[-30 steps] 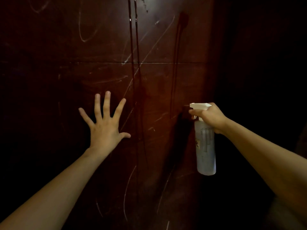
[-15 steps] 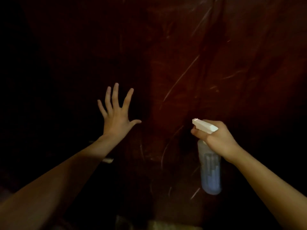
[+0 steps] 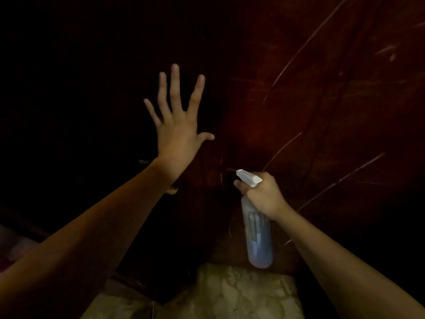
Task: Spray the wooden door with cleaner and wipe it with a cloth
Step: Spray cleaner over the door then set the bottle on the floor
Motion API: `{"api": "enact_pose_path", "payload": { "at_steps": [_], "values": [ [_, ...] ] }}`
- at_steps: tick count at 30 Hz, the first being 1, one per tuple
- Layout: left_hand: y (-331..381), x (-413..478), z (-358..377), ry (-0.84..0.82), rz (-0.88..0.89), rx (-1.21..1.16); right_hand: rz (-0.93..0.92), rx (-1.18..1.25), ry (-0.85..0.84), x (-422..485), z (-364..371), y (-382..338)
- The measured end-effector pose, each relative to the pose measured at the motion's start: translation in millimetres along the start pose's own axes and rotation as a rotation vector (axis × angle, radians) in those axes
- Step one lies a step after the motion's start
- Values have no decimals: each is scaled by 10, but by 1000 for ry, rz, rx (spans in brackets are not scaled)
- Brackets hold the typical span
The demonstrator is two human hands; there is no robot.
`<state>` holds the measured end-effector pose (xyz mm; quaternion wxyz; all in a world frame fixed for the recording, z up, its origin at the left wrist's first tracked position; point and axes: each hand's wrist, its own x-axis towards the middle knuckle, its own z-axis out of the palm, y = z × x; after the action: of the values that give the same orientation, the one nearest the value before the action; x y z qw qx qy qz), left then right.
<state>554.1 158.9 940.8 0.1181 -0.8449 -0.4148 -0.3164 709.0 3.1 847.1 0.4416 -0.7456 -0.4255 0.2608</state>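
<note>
One spray bottle (image 3: 258, 236), contents unclear, is gripped by the right hand (image 3: 262, 194); the left hand (image 3: 177, 132) is splayed against the wooden door (image 3: 322, 100).

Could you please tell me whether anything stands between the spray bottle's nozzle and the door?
Nothing visible does. The right hand holds the bottle, nozzle aimed at the door, with only dark wood ahead of it. The left hand is spread higher and to the left, off that line.
</note>
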Motion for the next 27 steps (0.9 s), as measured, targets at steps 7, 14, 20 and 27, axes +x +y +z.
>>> {"api": "enact_pose_path", "payload": {
  "at_steps": [7,14,20,27],
  "values": [
    [232,-372,341,-48,123,-51,140,161,130,-292,-277,420],
    [1087,-1054,1282,-135,241,-70,149,265,390,-610,-999,1209],
    [1593,-1366,1866,-114,290,-119,119,153,348,-461,-1225,1864],
    [1671,-1496,2216,-136,265,-61,124,75,182,-283,-994,2392]
  ]
}}
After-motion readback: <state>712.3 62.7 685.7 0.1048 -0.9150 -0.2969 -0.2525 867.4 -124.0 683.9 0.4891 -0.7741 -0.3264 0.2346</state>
